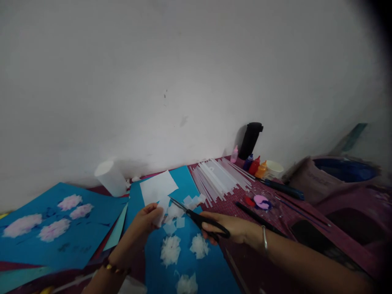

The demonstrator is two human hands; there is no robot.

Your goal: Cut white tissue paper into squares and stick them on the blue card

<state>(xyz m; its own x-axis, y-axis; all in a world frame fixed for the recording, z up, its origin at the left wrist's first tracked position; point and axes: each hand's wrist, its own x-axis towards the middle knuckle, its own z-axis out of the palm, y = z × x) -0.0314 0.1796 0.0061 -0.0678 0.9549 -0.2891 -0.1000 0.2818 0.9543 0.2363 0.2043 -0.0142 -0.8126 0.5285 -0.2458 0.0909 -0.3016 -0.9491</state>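
Note:
My left hand [150, 218] pinches a narrow piece of white paper [163, 209] over the blue sheet [214, 272]. Closed around the handles of black scissors [202, 219], my right hand [225, 226] points the blades left, with their tips close to the paper. Small white paper squares [180, 222] lie below the blades. Nearer to me, ruffled white paper flowers [170, 250] sit on the blue sheet. A larger piece of white paper [157, 187] rests at the sheet's far end.
To the left lies a blue sheet with pinkish flowers [54, 229], near a white paper roll [110, 178]. White strips [219, 177], paint bottles [254, 165], a black tumbler [250, 140], a white bowl [275, 168] and paint blobs [261, 201] are on the right.

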